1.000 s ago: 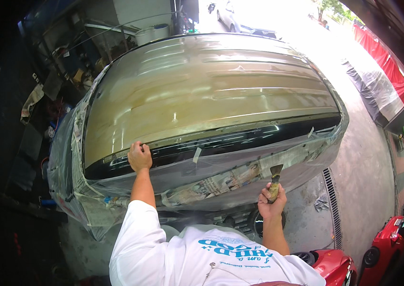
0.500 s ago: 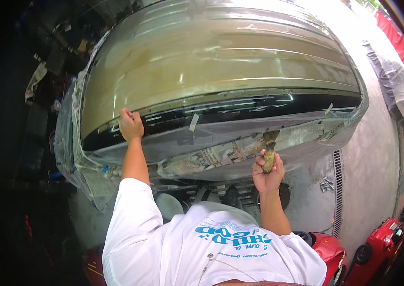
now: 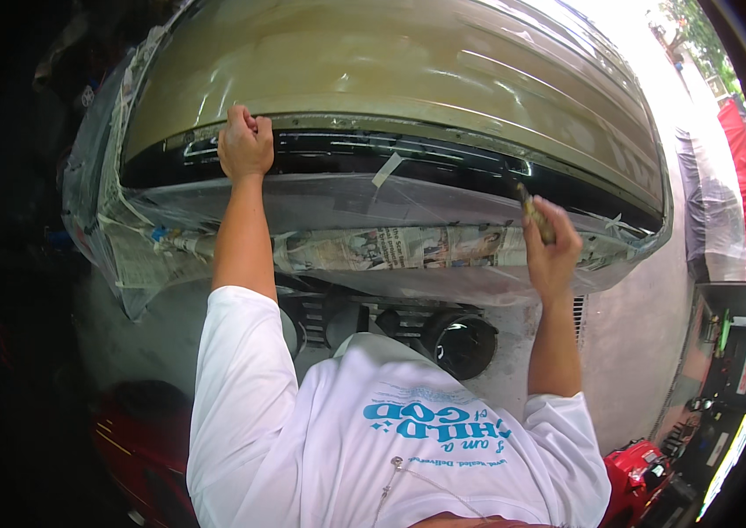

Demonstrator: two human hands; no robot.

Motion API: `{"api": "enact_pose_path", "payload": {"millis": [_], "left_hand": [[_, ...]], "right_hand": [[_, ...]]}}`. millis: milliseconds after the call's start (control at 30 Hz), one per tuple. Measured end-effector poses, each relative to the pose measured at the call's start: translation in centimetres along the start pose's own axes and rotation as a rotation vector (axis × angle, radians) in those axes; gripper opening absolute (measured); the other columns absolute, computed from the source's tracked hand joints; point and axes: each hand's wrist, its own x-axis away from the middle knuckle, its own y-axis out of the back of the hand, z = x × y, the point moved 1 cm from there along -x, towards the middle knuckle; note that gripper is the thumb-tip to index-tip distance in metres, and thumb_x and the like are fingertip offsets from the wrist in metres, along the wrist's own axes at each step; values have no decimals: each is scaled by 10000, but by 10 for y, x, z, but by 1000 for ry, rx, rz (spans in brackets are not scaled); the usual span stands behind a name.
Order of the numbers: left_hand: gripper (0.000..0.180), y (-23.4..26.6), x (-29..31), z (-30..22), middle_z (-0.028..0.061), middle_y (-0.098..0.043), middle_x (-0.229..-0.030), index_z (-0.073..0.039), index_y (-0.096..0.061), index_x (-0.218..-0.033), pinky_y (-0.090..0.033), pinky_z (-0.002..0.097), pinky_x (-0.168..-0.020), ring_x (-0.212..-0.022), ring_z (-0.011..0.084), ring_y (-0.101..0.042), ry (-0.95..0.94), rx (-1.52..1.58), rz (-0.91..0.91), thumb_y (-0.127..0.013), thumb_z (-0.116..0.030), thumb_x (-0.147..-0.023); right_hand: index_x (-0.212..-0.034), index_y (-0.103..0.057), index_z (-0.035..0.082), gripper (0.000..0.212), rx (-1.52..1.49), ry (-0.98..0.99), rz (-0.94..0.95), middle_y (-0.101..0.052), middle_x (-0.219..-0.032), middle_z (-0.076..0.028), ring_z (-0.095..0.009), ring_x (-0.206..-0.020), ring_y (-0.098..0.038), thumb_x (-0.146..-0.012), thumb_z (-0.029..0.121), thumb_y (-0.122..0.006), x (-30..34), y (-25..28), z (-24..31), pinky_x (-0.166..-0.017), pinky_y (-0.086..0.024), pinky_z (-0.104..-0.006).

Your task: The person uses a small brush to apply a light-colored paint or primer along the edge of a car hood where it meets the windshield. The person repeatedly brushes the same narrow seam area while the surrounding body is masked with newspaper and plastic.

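In front of me is a vehicle roof (image 3: 329,70), glossy olive-gold, with a narrow channel and a shiny black strip (image 3: 320,158) along its near edge. My left hand (image 3: 247,145) is closed in a fist at the channel, left of the middle; whatever its fingers hold is hidden. A putty knife (image 3: 538,220) with a worn, stained handle is gripped in my right hand (image 3: 558,251). Its blade points up and away, over the black strip; whether it touches cannot be told. A loose bit of masking tape (image 3: 387,170) sticks at the strip's lower edge.
Clear plastic sheeting (image 3: 338,207) and taped newspaper (image 3: 390,249) cover the vehicle's side below the strip. A dark round container (image 3: 461,345) stands on the floor near me. Beyond the right side hangs a red cover (image 3: 734,150); a red vehicle (image 3: 637,475) is at lower right.
My right hand has raised the putty knife from over the newspaper up to the black strip. My left fist stays at the roof edge. The view has shifted, so the roof sits higher.
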Motion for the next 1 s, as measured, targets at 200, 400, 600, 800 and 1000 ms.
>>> {"api": "enact_pose_path", "payload": {"millis": [200, 400, 600, 800, 1000], "left_hand": [[206, 0, -2, -1, 99, -684, -855, -113, -575, -921, -509, 528, -748, -846, 394, -656, 0, 15, -7, -638, -304, -877], [196, 0, 2, 4, 56, -712, -887, -141, -592, -927, -530, 510, -764, -871, 376, -670, 40, 42, -38, -636, -323, -871], [180, -5, 3, 3, 9, -727, -888, -163, -609, -932, -548, 500, -786, -903, 340, -687, 65, 55, -20, -627, -335, -881], [173, -3, 2, 6, 14, -731, -883, -161, -614, -936, -548, 498, -772, -883, 338, -686, 57, 46, -39, -627, -326, -884], [174, -5, 1, 6, 17, -729, -877, -164, -629, -944, -544, 500, -753, -865, 342, -685, 59, 45, -32, -632, -326, -881]], "right_hand": [[-1149, -739, 101, 243, 493, 293, 293, -743, -1051, -116, -352, -901, -728, -910, 127, -768, -85, -28, 17, -779, -584, -439], [-1056, -719, 137, 156, 761, 343, 546, -730, -1014, -109, -368, -887, -732, -970, 266, -703, -117, -66, 10, -759, -585, -493], [-1019, -696, 129, 187, 863, 339, 608, -728, -1006, -114, -362, -900, -738, -1009, 308, -644, -121, -76, 1, -771, -593, -502], [-1052, -709, 134, 185, 813, 349, 590, -718, -1004, -125, -376, -893, -730, -1005, 305, -659, -125, -79, -2, -765, -588, -506], [-1067, -733, 131, 184, 788, 284, 542, -716, -1014, -133, -384, -886, -726, -993, 292, -682, -120, -82, 1, -759, -586, -513]]}}
